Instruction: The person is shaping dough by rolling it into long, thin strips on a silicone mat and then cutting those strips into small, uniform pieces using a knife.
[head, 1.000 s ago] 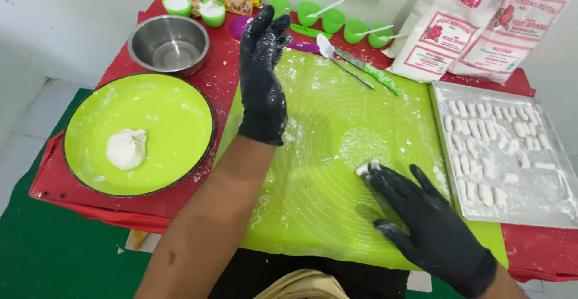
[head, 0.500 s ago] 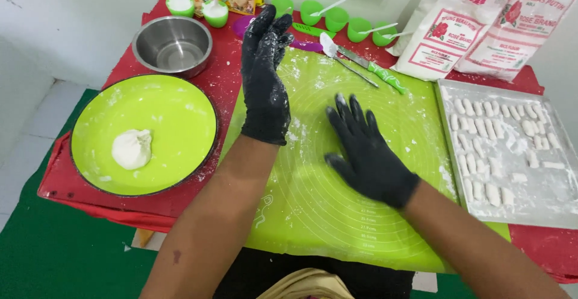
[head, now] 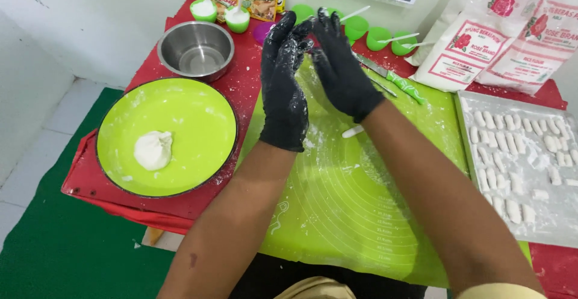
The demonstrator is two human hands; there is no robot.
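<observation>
Black-gloved hands [head: 313, 70] raised, palms together

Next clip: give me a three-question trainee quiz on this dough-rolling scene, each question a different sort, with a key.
1. True or false: the left hand and right hand are raised together above the green mat.
2. Multiple choice: the white dough lump lies on A) the foil tray, B) the green plate, C) the steel bowl.
3. Fill in: the small rolled dough pieces lie in rows on the ___ tray.

Key: 1 true; 2 B, on the green plate; 3 foil.
</observation>
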